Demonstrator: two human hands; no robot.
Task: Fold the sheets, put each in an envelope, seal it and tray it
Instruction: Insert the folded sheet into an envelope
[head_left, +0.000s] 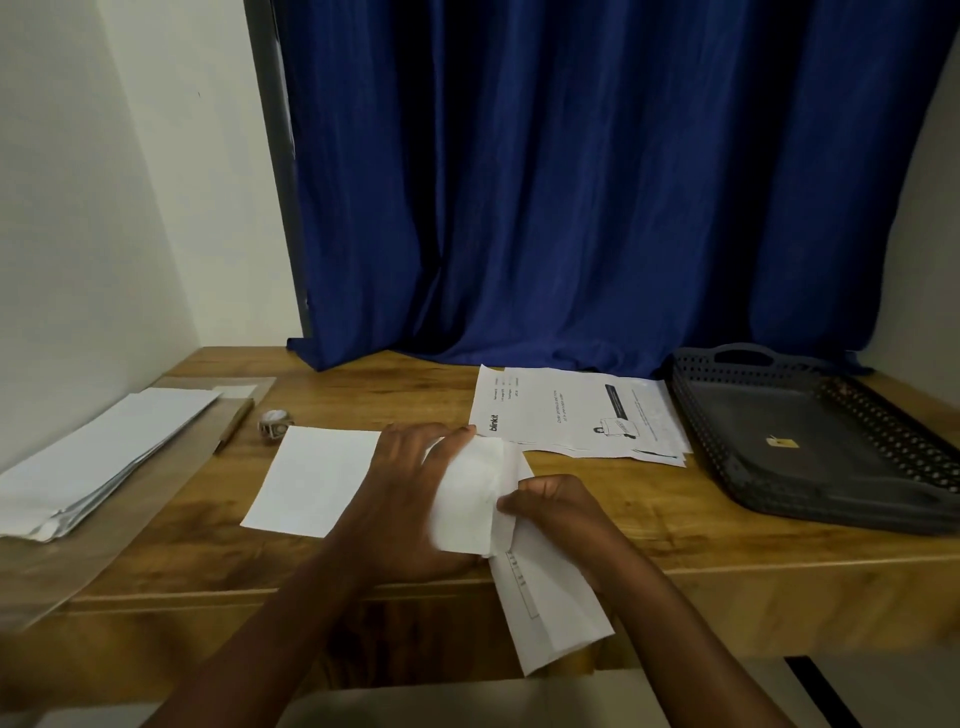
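At the worktop's (675, 545) near edge, the right hand (558, 512) gripped an envelope (558, 608) by its mouth while the left hand's (410, 499) fingers (447, 441) pinched a folded sheet (465, 501), apparently feeding it in, the tray (779, 415) waiting alongside.

envelopes (98, 457) L | sheets (582, 415) ctr-back | tray (810, 441) R

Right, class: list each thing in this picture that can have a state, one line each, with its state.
Left hand: grips the folded sheet.
Right hand: grips the envelope.
Folded sheet: partly inside the envelope.
Envelope: open, unsealed, held over the desk edge.
Tray: holds no envelopes.
Printed sheets: stacked flat, unfolded.
Envelope stack: lying flat.
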